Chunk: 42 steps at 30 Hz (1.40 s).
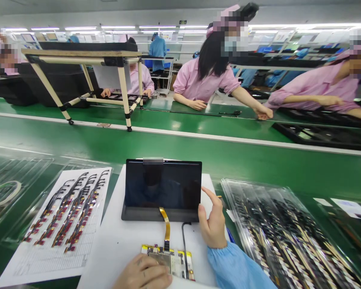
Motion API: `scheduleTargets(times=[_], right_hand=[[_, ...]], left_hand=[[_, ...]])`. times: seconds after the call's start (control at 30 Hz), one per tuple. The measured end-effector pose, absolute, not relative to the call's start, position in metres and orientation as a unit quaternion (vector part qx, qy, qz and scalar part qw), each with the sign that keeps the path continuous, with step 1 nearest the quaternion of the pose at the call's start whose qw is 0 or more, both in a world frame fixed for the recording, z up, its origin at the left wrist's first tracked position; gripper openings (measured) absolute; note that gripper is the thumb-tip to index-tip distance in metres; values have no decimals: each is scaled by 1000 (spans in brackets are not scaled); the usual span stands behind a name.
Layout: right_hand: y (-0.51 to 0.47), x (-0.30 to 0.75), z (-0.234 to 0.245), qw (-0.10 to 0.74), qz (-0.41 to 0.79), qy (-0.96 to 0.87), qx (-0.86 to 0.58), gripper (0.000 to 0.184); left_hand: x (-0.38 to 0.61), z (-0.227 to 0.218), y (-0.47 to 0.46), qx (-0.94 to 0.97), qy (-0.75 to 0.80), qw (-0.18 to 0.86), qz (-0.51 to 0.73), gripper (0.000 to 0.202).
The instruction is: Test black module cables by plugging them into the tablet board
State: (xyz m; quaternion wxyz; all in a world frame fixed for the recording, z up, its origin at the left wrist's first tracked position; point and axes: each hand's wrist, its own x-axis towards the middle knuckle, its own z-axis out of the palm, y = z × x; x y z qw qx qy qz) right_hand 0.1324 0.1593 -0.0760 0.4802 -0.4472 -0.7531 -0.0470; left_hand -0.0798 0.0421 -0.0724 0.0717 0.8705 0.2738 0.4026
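A dark display screen (pixel 164 184) with a black lower strip rests on a white work surface in front of me. A gold ribbon cable (pixel 166 229) and a thin black cable (pixel 184 241) run from its lower edge to a circuit board (pixel 180 260) with yellow tape. My left hand (pixel 144 273) lies over the board's left part, fingers laid out and covering some of it. At the screen's right edge is my right hand (pixel 213 220), its index finger stretched out and thumb apart, both tips against the edge. A blue sleeve covers that wrist.
Left, a paper sheet (pixel 27 259) carries rows of small cable parts (pixel 75 212). Right, a clear tray (pixel 289 233) holds many flex parts. Beyond runs a green bench (pixel 198 156) with a pipe-frame stand (pixel 123 88) and black trays (pixel 325 136). Co-workers in pink (pixel 204 80) sit opposite.
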Motion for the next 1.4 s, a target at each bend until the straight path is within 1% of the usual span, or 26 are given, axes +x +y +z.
scheduleTargets(times=[0.23, 0.4, 0.47, 0.6, 0.83, 0.9, 0.97, 1.03, 1.13, 1.2, 1.27, 1.4], right_hand=[[160, 132, -80, 492, -62, -727, -474, 52], [155, 133, -72, 438, -89, -788, -424, 37], [154, 132, -69, 425, -99, -800, -411, 35], [153, 130, -65, 418, -102, -808, -403, 40], [155, 128, -65, 425, -87, -816, -383, 55], [155, 128, -65, 432, -85, -812, -383, 57], [155, 126, -65, 434, -86, -812, -381, 55], [153, 124, -64, 415, -87, -828, -366, 49], [150, 119, -64, 351, -102, -870, -330, 40], [151, 118, -65, 322, -119, -880, -329, 37], [152, 121, -66, 332, -135, -865, -352, 34], [156, 131, -67, 418, -153, -804, -395, 27]], left_hand=[[-83, -76, 39, 872, 276, 92, 394, 25], [-85, -75, 38, 880, 282, 78, 375, 23], [-84, -73, 40, 879, 286, 65, 376, 24], [-81, -69, 41, 874, 290, 51, 385, 28], [-83, -68, 39, 876, 295, 70, 377, 27], [-83, -67, 39, 872, 296, 69, 383, 27], [-82, -66, 39, 868, 293, 61, 397, 28], [-81, -66, 40, 865, 292, 51, 406, 29], [-81, -66, 40, 866, 292, 46, 403, 30], [-81, -65, 40, 867, 294, 46, 399, 31], [-81, -64, 39, 867, 296, 44, 399, 30], [-80, -64, 40, 867, 290, 33, 403, 30]])
